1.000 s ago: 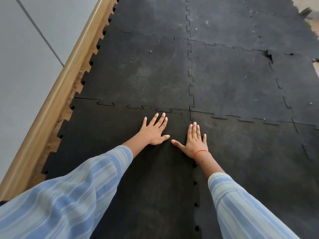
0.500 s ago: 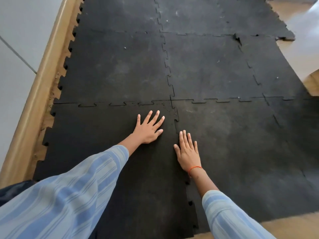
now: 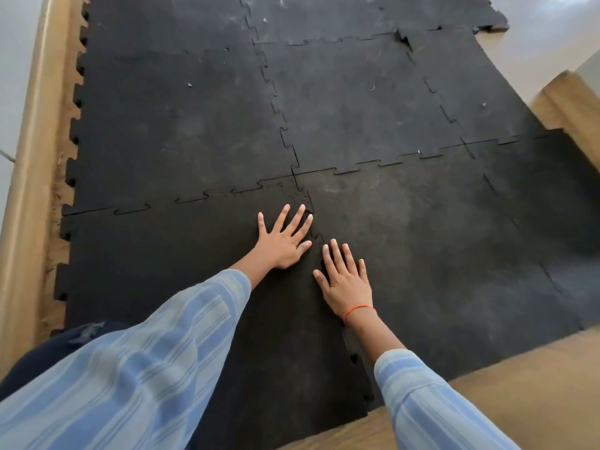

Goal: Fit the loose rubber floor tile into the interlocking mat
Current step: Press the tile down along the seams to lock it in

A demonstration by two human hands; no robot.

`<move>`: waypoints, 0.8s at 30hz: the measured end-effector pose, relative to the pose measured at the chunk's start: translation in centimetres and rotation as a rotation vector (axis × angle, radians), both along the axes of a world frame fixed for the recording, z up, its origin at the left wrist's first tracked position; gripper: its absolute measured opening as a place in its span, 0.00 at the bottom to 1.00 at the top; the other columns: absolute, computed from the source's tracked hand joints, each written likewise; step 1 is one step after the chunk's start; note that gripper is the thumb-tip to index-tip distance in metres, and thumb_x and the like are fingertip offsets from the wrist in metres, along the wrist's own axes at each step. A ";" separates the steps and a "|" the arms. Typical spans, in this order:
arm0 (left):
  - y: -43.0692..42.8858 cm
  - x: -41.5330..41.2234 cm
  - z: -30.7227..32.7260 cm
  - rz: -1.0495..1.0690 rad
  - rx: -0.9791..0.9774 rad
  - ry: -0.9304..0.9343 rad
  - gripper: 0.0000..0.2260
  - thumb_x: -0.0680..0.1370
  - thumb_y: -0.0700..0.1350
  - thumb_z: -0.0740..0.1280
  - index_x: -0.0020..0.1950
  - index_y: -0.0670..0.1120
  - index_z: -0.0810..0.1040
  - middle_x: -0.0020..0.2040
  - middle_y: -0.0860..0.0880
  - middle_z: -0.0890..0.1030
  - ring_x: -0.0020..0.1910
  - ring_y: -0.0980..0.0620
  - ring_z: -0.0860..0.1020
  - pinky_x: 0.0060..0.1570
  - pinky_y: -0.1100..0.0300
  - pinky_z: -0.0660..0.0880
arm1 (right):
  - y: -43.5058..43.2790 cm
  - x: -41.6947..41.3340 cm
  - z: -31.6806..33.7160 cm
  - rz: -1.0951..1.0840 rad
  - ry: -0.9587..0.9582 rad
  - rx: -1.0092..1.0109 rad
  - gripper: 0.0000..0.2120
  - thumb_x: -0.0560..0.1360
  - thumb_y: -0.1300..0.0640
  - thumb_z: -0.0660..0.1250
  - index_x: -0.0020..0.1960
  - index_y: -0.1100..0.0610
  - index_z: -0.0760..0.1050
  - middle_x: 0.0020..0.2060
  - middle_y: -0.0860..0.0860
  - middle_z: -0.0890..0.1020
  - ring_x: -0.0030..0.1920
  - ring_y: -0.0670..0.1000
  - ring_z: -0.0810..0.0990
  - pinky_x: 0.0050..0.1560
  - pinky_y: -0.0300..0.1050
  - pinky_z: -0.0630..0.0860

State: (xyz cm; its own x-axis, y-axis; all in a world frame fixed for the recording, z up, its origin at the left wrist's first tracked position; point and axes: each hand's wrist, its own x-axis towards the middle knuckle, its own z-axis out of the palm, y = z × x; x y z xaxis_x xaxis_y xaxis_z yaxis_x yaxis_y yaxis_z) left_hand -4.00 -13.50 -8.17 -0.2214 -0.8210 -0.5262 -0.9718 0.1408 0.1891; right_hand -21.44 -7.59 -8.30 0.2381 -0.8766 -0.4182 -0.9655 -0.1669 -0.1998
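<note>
The loose black rubber tile (image 3: 168, 264) lies at the near left of the interlocking mat (image 3: 373, 102). Its far edge meets the neighbouring tile along a toothed seam. Its right edge runs along a toothed seam that passes between my hands and is partly hidden under them. My left hand (image 3: 285, 238) lies flat on the tile's far right corner, fingers spread. My right hand (image 3: 345, 280) lies flat just right of that seam, on the adjoining tile (image 3: 438, 254), fingers together, with an orange band on the wrist. Neither hand holds anything.
A wooden skirting board (image 3: 29, 177) runs along the left, with a strip of bare floor beside the mat's toothed edge. Wooden floor (image 3: 535, 384) shows at the near right. A lifted tile corner (image 3: 404, 39) sits at the far right of the mat.
My right hand slid back toward me along the seam, and its thumb drew in. My left hand stayed on the tile's corner. The view swung right and tilted down.
</note>
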 end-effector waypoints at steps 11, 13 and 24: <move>-2.2 -0.4 1.5 0.032 0.044 0.017 0.34 0.81 0.64 0.49 0.79 0.51 0.37 0.79 0.55 0.34 0.78 0.49 0.35 0.71 0.31 0.41 | -1.5 -1.5 1.5 0.139 0.077 0.067 0.29 0.81 0.42 0.49 0.78 0.47 0.44 0.78 0.47 0.42 0.78 0.53 0.41 0.75 0.60 0.47; -1.1 -0.5 1.5 0.024 0.073 0.012 0.46 0.74 0.72 0.55 0.79 0.49 0.34 0.78 0.52 0.31 0.77 0.47 0.34 0.71 0.31 0.40 | -0.6 -2.9 1.7 0.114 0.042 0.116 0.32 0.79 0.40 0.51 0.78 0.47 0.43 0.78 0.49 0.40 0.78 0.53 0.39 0.75 0.58 0.45; 1.4 -1.9 1.3 0.057 0.155 -0.012 0.62 0.64 0.76 0.65 0.76 0.47 0.28 0.75 0.48 0.25 0.75 0.42 0.28 0.69 0.31 0.37 | 4.4 -5.4 1.3 -0.177 -0.174 0.204 0.37 0.77 0.46 0.63 0.78 0.49 0.46 0.78 0.52 0.40 0.77 0.56 0.37 0.75 0.58 0.44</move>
State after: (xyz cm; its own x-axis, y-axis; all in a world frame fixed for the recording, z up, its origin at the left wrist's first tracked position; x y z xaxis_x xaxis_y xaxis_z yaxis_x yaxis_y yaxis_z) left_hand -5.89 -12.11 -6.90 -0.1695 -0.7411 -0.6497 -0.9798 0.0556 0.1922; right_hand -26.87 -3.16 -7.01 0.1731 -0.8132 -0.5557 -0.9243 0.0608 -0.3768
